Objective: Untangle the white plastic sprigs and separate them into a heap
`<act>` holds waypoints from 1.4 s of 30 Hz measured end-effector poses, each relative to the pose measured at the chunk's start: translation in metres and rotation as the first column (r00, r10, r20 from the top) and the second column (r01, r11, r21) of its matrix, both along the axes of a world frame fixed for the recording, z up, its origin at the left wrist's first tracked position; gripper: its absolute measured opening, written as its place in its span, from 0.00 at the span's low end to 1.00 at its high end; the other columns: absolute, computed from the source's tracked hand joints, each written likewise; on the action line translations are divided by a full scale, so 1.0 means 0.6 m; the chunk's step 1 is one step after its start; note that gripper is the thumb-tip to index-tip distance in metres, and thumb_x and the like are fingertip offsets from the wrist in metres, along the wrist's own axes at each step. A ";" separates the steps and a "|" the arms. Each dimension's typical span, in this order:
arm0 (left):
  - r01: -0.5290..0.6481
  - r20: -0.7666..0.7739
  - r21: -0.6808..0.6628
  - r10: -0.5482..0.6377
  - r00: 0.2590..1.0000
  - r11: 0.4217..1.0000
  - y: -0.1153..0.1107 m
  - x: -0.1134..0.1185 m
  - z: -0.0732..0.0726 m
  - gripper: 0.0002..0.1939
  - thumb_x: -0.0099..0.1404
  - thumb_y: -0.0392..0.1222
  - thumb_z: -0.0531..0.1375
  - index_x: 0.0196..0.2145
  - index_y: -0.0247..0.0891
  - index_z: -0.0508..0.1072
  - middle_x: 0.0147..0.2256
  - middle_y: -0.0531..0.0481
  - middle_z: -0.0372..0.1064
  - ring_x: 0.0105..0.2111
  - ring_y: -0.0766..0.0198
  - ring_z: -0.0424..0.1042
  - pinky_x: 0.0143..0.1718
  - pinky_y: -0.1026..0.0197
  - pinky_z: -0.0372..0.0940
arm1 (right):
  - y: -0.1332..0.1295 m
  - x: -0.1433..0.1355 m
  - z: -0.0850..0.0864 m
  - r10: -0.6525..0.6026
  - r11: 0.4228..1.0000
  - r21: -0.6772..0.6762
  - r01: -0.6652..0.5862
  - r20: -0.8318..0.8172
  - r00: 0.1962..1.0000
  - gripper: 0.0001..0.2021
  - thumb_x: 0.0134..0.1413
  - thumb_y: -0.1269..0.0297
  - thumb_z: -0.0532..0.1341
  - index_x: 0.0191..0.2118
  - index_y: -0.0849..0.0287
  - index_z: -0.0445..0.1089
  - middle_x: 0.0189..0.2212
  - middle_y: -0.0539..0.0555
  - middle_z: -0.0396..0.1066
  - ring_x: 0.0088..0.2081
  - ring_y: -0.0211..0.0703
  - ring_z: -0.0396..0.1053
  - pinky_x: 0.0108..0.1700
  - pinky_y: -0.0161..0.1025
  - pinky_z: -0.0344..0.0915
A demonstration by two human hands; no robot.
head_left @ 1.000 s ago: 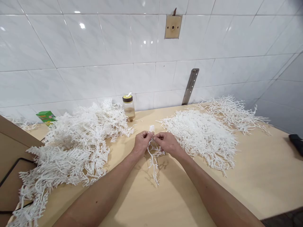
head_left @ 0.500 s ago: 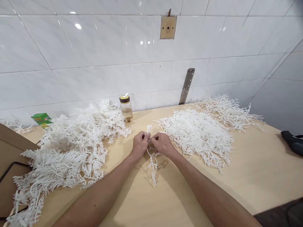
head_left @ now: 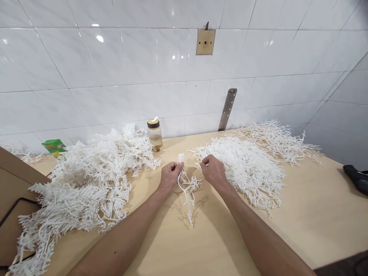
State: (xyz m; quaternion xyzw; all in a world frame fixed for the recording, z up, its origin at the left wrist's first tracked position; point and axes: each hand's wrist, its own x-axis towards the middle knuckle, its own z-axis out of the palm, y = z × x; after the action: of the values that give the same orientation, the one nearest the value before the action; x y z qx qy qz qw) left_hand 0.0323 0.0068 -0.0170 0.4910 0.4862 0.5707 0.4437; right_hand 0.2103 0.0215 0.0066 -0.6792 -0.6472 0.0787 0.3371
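Observation:
My left hand is closed in a pinch on a white branching plastic sprig. The sprig's thin forked stems hang down over the table, and a short tuft sticks up above my thumb. To the right, apart from it, my right hand is closed too, with a small white sprig piece showing at its fingertips. Just beyond that hand lies a dense heap of white sprigs. A larger, bushier pile of white sprigs spreads left of my left hand.
A clear jar with a dark and yellow lid stands against the tiled wall. Further back right is a looser sprig heap. A green box and a brown carton are at the left, a black object at the right edge.
My right hand has pulled away to the right from my left hand, a small white piece at its fingertips. My left hand keeps its hold on the sprig. The view has tilted slightly up.

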 end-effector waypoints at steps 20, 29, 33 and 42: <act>-0.033 0.057 -0.028 0.035 0.998 0.999 0.002 0.004 -0.001 0.20 0.52 0.55 0.67 0.20 0.36 0.67 0.16 0.58 0.57 0.17 0.72 0.54 0.20 0.66 0.51 | -0.040 -0.060 0.009 0.398 0.872 -0.146 -0.467 -0.344 0.851 0.08 0.52 0.64 0.57 0.28 0.59 0.71 0.25 0.49 0.74 0.20 0.34 0.67 0.23 0.30 0.60; -0.060 0.019 -0.021 0.060 0.998 0.998 0.002 0.001 -0.001 0.19 0.55 0.54 0.65 0.22 0.37 0.66 0.17 0.57 0.60 0.17 0.71 0.57 0.20 0.66 0.53 | -0.050 -0.060 0.014 0.532 0.803 -0.093 -0.589 -0.333 0.778 0.07 0.54 0.66 0.56 0.28 0.59 0.69 0.25 0.50 0.70 0.23 0.36 0.65 0.24 0.32 0.61; -0.085 0.048 -0.014 0.086 0.995 0.996 0.005 -0.007 0.005 0.20 0.54 0.55 0.65 0.21 0.36 0.66 0.18 0.56 0.61 0.18 0.71 0.58 0.20 0.67 0.54 | -0.062 -0.061 0.029 0.708 0.670 -0.043 -0.741 -0.263 0.655 0.07 0.53 0.68 0.57 0.26 0.58 0.69 0.23 0.48 0.69 0.25 0.35 0.63 0.29 0.33 0.60; 0.035 0.189 -0.138 -0.009 0.982 0.990 0.005 -0.005 0.017 0.20 0.51 0.55 0.68 0.23 0.36 0.68 0.17 0.57 0.64 0.12 0.76 0.53 0.14 0.68 0.48 | -0.025 -0.002 0.039 0.297 0.924 -0.095 -0.370 -0.431 0.852 0.09 0.53 0.57 0.58 0.30 0.58 0.68 0.20 0.47 0.68 0.15 0.34 0.60 0.20 0.33 0.56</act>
State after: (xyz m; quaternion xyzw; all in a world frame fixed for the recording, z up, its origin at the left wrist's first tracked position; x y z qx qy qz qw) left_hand 0.0291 0.0097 -0.0065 0.4080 0.4758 0.5737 0.5273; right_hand 0.2089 0.0063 0.0303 -0.5513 -0.6610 0.3326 0.3853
